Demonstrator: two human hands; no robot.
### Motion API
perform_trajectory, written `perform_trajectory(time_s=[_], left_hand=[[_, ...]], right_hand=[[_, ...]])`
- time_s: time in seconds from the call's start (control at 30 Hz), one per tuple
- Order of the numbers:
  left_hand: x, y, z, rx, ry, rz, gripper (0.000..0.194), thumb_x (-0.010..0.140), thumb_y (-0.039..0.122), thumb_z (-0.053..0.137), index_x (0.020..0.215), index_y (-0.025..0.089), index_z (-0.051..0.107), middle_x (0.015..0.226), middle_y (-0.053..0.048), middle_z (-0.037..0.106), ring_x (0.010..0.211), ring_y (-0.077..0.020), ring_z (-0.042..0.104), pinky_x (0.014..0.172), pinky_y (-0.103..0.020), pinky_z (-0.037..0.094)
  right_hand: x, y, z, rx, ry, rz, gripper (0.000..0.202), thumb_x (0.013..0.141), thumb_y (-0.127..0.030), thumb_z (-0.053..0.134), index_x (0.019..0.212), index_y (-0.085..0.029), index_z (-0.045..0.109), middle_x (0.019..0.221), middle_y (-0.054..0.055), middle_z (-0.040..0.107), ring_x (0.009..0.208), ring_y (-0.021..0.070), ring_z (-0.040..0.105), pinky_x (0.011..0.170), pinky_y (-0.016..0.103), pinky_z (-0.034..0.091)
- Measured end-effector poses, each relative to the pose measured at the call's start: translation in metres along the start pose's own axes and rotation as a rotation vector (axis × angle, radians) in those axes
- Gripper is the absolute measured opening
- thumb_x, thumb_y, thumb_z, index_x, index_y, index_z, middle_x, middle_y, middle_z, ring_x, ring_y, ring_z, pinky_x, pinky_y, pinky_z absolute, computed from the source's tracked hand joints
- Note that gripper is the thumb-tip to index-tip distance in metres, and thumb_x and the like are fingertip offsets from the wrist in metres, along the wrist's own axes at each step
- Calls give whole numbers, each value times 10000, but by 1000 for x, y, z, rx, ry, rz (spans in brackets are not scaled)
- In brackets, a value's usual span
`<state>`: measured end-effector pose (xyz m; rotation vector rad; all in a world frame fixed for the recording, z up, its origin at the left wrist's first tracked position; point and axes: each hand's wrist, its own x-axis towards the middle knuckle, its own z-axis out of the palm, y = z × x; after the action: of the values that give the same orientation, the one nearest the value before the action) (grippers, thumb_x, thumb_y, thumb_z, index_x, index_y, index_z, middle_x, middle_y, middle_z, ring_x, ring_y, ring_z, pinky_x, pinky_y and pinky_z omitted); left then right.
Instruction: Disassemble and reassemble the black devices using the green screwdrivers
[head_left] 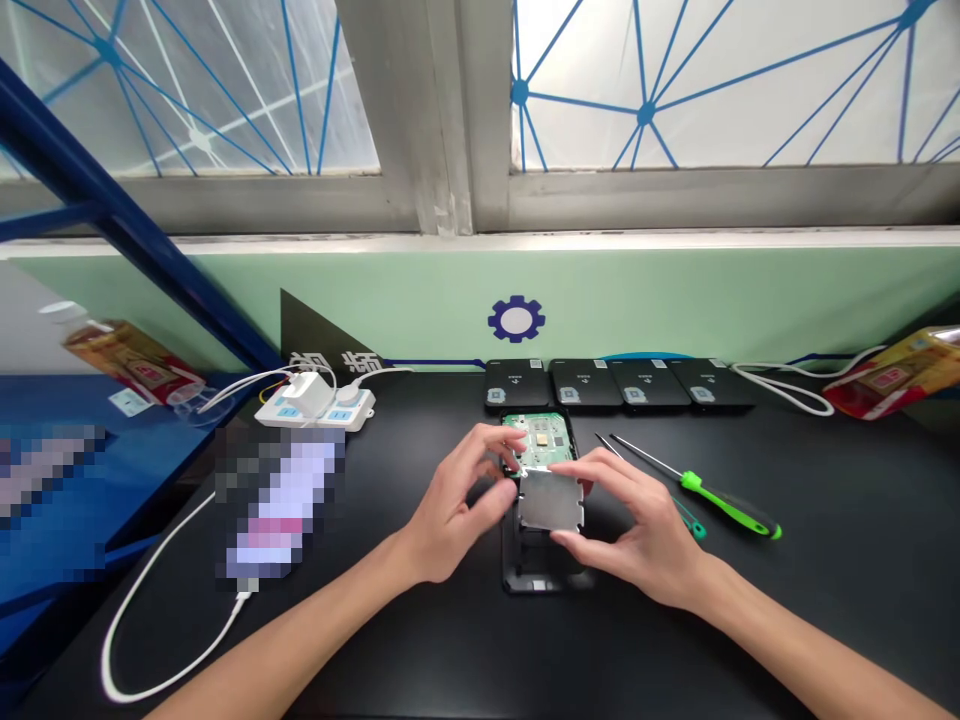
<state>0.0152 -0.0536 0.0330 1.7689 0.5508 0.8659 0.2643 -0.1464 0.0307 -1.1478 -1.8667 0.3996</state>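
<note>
A thin silver metal plate (551,500) with notched edges is pinched between the thumb and fingers of my right hand (637,520), tilted above an open black casing (517,578). In the far end of that casing lies a green circuit board (556,430) with a small gold-coloured square on it. My left hand (469,490) is at the casing's left side, its fingers curved and apart. Its fingertips reach over the board's left edge, and its thumb tip is close to the plate's left edge; whether it touches cannot be made out.
Right of the casing lie a green-and-black screwdriver (731,508) and a smaller green-handled tool (696,522). Several black boxes (585,385) line the wall. At left are a white power strip (352,412), a blurred phone (281,510) and its cable (112,640). Bottles stand at both sides.
</note>
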Motion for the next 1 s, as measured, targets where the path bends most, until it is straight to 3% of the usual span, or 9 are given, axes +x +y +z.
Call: perform_trajectory(time_s=[0.13,0.23,0.37,0.6,1.0], left_hand=[[0,-2,-3,265,-157,168,809,856,426,951,1554,278,571,1365,-124,680,1224,-325,654,1008,-434,588],[-1,-2,-1,379,-140,256,725,861,344,947,1497,260,610,1345,-133,700,1246,-337,660,1079,-474,585],[-1,-1,1,454,-96,310,591,915,322,893,1446,249,643,1266,-132,724,1181,-327,688,1032,-468,607],[1,-4,1,476,-67,412,586,892,264,869,1429,246,633,1209,-116,729,1108,-304,693,971,-439,609],[-3,1,3,276,-121,166,652,833,280,934,1417,255,644,1281,-76,777,1046,-246,740,927,-343,605]], right_hand=[[0,-1,1,9,3,6,527,935,-236,865,1430,-283,688,1065,45,721,881,203,704,781,333,634],[0,-2,0,18,2,8,519,940,-234,854,1431,-284,691,1040,40,714,863,202,704,773,337,641],[0,-2,0,33,-3,10,524,933,-216,845,1430,-280,694,1086,53,730,875,207,712,783,349,647],[-1,0,0,74,-23,23,591,897,-182,864,1450,-287,682,1120,50,737,923,212,710,815,353,637],[-3,1,-4,238,-74,165,562,916,-242,891,1446,-329,726,1132,42,779,919,208,712,826,354,641]])
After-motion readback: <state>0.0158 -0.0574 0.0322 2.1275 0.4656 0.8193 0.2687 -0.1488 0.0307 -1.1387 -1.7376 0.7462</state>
